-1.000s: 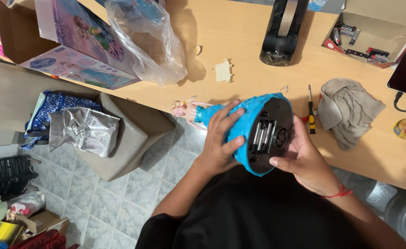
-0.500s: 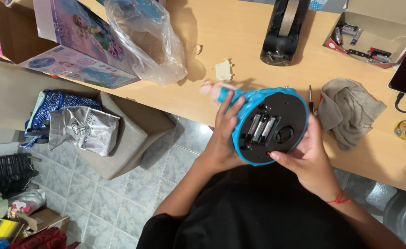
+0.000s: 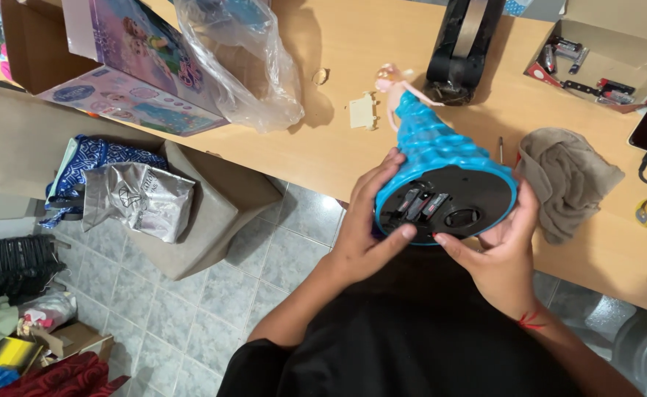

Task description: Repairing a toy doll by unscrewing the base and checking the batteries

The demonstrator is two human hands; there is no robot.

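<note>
Holding the blue plastic doll in a tiered cone skirt [image 3: 432, 151] over the edge of the pale wooden table [image 3: 323, 158], I keep its round black base [image 3: 452, 208] turned up to me; my left hand [image 3: 364, 239] wraps the left rim with fingers [image 3: 376, 176] spread, the thumb pressing at the open battery bay with three cells [image 3: 420, 205]; my right hand [image 3: 503, 254] cups the right rim, fingers curled behind, thumb on the base edge; the cells have no cover on them, so I think a tilt can let them slide out to the grey tiled floor [image 3: 191, 316]; the small cream plastic cover piece [image 3: 364, 112] and the thin screwdriver [image 3: 500, 149] lie apart on the table; a careless elbow may push them off; the doll's thin upper body [image 3: 395, 84] points away, and too hard a squeeze could bend it.
</note>
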